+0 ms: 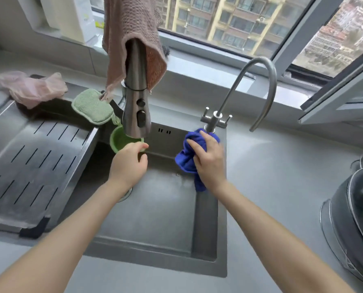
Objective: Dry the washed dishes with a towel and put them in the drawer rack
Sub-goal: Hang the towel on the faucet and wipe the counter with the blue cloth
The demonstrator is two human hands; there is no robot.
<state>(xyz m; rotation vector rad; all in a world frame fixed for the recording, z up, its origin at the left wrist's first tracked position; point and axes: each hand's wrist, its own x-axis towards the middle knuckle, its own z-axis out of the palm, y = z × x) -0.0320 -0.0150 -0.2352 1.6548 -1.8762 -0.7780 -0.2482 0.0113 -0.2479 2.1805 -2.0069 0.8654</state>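
A small green cup hangs over the steel sink, just under the pull-out faucet head. My left hand pinches the cup's near rim with thumb and fingers. The faucet head hides part of the cup. My right hand grips a bunched blue towel at the sink's right edge, below the small curved tap. The two hands are apart, with the sink basin between them.
A slotted steel drain tray covers the sink's left part. A green sponge pad and pink gloves lie behind it. A pink cloth drapes over the main faucet. Stacked dark pot lids stand at the right counter edge.
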